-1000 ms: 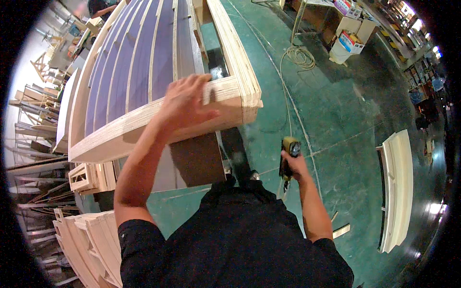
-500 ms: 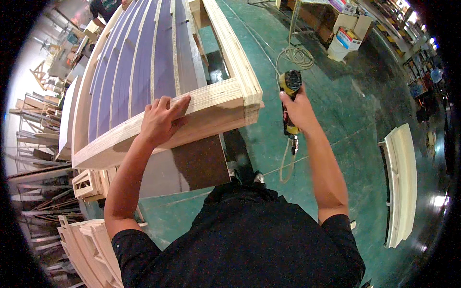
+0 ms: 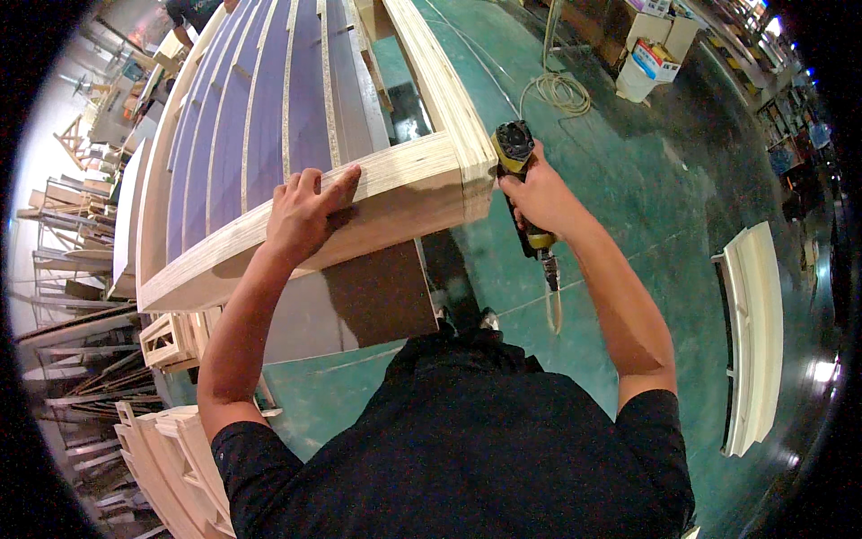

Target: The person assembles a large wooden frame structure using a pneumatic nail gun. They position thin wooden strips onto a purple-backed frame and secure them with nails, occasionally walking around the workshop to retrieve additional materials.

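A large pale wooden frame of layered plywood lies before me, with purple-grey panels and light strips inside it. My left hand rests on its near rail, fingers apart over the top edge and not closed round it. In my right hand is a yellow and black air nail gun, gripped by its handle. The gun's head is beside the frame's near right corner; I cannot tell whether they touch. An air hose hangs from the handle's lower end.
A coiled hose lies on the green floor ahead. Boxes and a white bucket stand beyond it. A curved cream panel is at the right. Wooden pieces and stacked timber crowd the left. Another person is at the far end.
My right hand has brought the nail gun left, closer to the frame's corner. My left hand stays on the rail, nearly unmoved.
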`<state>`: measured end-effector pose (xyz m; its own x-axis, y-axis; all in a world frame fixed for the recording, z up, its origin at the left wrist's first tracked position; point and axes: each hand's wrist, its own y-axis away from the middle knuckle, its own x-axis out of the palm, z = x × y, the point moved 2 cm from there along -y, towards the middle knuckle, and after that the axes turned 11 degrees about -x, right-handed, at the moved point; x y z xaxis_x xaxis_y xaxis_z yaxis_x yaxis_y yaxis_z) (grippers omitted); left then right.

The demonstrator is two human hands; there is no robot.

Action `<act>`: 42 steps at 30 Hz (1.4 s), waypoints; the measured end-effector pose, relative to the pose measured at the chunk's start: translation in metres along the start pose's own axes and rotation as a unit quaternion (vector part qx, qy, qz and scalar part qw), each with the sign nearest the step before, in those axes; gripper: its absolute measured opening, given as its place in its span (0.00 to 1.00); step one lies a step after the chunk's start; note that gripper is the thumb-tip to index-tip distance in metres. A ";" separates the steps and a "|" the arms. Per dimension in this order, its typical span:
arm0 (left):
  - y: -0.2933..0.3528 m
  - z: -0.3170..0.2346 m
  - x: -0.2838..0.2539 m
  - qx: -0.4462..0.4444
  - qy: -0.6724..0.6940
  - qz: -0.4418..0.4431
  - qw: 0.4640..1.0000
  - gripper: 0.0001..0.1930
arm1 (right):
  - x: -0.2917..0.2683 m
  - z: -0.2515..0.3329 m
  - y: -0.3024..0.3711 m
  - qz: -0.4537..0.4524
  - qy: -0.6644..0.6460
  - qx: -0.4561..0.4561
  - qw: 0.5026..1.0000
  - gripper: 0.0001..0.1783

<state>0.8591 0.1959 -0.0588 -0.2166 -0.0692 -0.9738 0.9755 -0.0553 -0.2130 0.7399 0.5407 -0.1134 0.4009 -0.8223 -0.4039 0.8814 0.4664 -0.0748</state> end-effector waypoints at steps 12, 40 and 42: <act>-0.002 0.003 0.006 -0.010 -0.021 0.001 1.000 0.32 | 0.006 -0.007 -0.002 -0.003 -0.034 -0.039 0.999 0.34; -0.006 0.007 0.012 0.032 0.032 -0.026 0.999 0.36 | 0.009 -0.001 -0.003 -0.003 -0.039 -0.024 0.999 0.31; -0.006 0.008 0.012 0.031 0.034 -0.021 0.999 0.36 | 0.009 -0.004 -0.003 -0.004 -0.028 -0.013 1.000 0.30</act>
<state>0.8500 0.1877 -0.0689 -0.2517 0.0015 -0.9678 0.9609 -0.1185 -0.2501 0.7396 0.5332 -0.1203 0.4073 -0.8426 -0.3524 0.8782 0.4672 -0.1021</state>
